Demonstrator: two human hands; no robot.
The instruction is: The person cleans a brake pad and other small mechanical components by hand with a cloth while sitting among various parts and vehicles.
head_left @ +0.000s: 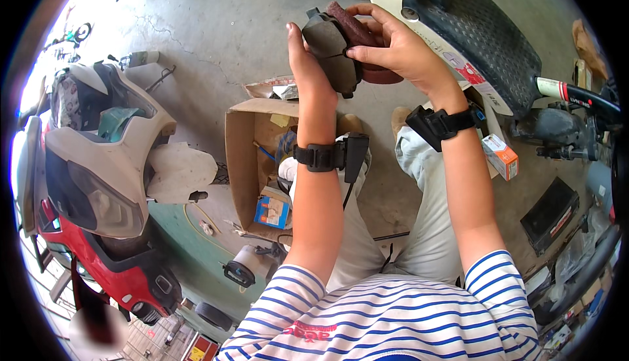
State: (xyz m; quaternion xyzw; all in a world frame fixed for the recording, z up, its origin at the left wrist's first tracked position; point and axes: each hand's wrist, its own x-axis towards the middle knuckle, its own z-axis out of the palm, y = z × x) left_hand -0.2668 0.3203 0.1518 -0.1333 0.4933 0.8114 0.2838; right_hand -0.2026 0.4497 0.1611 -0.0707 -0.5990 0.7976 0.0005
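My left hand (310, 71) holds a dark grey brake pad (325, 41) up in front of me, its flat, grooved face turned toward me. One digit shows along the pad's left side; the other fingers are hidden behind it. My right hand (405, 52) is closed on a reddish-brown strip of sandpaper (350, 24), thumb on the near side and fingers curled over the far side. The strip bends along the pad's right edge, and part of it hangs curved below my right fingers. Whether its grit touches the pad cannot be made out.
An open cardboard box (244, 164) with small packages stands left of my legs. Scooter body panels (98, 145) and a red scooter (124, 276) fill the left. A scooter with a black footboard (485, 33) stands at upper right, near an orange-white carton (500, 156) and a black case (550, 215).
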